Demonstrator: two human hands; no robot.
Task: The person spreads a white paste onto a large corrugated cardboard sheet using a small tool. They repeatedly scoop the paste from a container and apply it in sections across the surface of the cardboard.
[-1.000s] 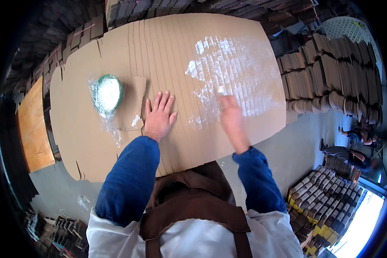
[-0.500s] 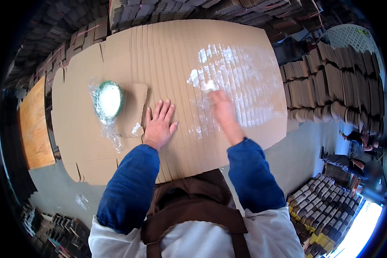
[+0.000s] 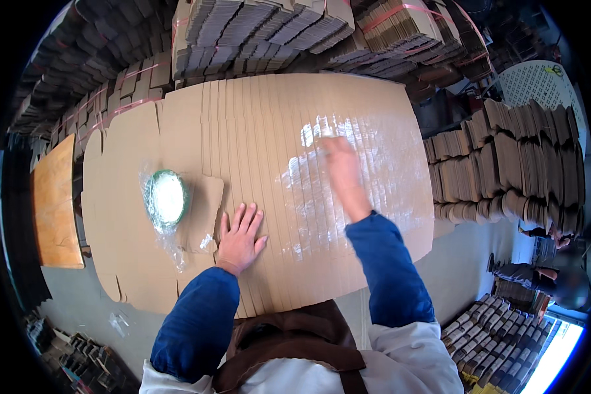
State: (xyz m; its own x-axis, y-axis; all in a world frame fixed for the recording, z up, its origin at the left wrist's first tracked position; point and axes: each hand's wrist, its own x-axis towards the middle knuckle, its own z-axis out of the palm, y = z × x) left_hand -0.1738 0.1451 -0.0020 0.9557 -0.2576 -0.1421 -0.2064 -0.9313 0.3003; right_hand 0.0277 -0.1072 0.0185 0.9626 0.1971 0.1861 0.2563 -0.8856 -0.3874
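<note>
The left hand lies flat, palm down, on the fanned stack of flattened cardboard sheets, fingers spread wide and pointing toward 12 o'clock. It holds nothing; it only presses on the board near the stack's near edge.

The right hand is blurred by motion, so whether its fingers are spread or closed around something cannot be told. It sits on the glossy wet patch that covers the right half of the cardboard, at about 2 o'clock from the left hand and well apart from it. A pale smear shows at the fingertips, but what it is cannot be made out. The patch shines in streaks across the overlapped sheet edges, reaching from the middle of the stack almost to its right rim.

At 10 o'clock from the left hand, near it but not touching, a round green-rimmed tub of white paste rests inside a crumpled clear plastic bag. The tub stands partly on a small loose cardboard piece, which lies just beside the left hand's fingers.

Both forearms wear blue sleeves, and a brown apron shows at 6 o'clock. Bundled cardboard stacks stand at 3 o'clock, and more at 12 o'clock. An orange wooden board lies at 9 o'clock.
</note>
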